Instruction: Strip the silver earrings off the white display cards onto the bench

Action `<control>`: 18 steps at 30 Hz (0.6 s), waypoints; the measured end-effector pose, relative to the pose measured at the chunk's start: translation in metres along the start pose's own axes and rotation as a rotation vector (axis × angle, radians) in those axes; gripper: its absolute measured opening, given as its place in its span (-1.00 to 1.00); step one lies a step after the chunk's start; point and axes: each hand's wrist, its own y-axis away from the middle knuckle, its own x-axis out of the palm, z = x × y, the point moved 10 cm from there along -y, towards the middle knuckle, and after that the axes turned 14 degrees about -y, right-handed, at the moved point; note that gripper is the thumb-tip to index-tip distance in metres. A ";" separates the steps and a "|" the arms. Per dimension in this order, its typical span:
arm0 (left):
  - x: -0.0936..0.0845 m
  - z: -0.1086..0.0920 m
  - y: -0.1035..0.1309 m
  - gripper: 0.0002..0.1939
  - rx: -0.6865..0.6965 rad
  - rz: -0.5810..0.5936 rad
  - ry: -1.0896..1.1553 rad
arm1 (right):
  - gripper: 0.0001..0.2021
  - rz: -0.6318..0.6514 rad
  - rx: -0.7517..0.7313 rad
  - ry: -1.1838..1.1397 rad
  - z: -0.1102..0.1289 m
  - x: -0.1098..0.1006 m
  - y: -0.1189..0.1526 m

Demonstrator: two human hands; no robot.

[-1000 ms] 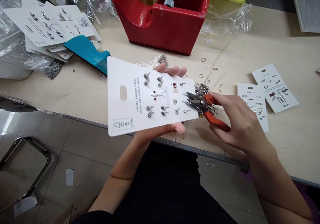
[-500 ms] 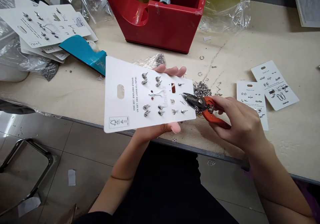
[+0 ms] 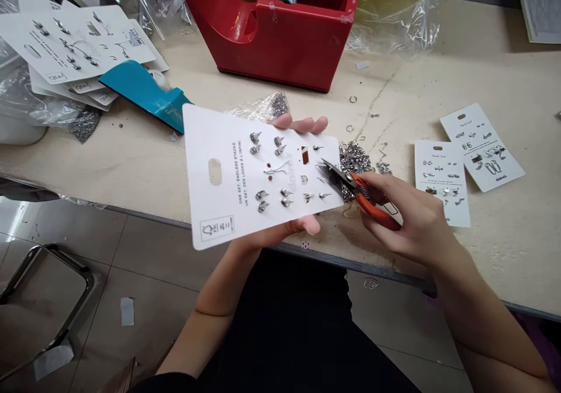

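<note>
My left hand (image 3: pixel 302 225) holds a white earring card (image 3: pixel 223 206) from beneath, its thumb at the near edge and fingertips past the far edge. Its back faces up, with several metal earring backs (image 3: pixel 262 200) and posts sticking out. My right hand (image 3: pixel 416 223) is wrapped round orange-handled pliers (image 3: pixel 379 215). The dark jaws are at the card's right end, by a thin metal piece; whether they grip it I cannot tell. Behind that end lies a heap of small silver metal parts (image 3: pixel 355 159) on the table.
A red tape dispenser (image 3: pixel 280 48) stands at the back, with a teal dispenser (image 3: pixel 140 92) left of it. More earring cards (image 3: pixel 87 42) are stacked at the left. Two cards (image 3: pixel 482 142) lie at the right. A plastic bag of metal parts (image 3: pixel 278 105) sits behind the held card.
The card has tilted slightly, its left end moving down and nearer to me. The pliers have turned a little, with their handles closer to the card.
</note>
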 end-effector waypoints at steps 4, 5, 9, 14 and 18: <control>0.002 -0.004 0.000 -0.01 -0.008 0.018 -0.014 | -0.53 0.019 0.025 0.013 -0.003 0.003 0.001; 0.003 -0.005 0.000 -0.01 -0.006 0.025 -0.013 | -0.54 0.019 0.025 0.012 -0.003 0.003 0.001; 0.002 -0.006 -0.001 -0.01 -0.004 0.000 -0.040 | -0.54 0.041 0.036 0.018 -0.003 0.006 -0.002; -0.003 -0.010 0.000 -0.04 0.070 -0.083 -0.191 | -0.54 0.029 0.028 0.101 -0.003 0.003 -0.001; -0.002 -0.013 0.000 -0.12 0.078 -0.100 -0.197 | -0.55 0.017 0.006 0.130 -0.001 0.000 0.001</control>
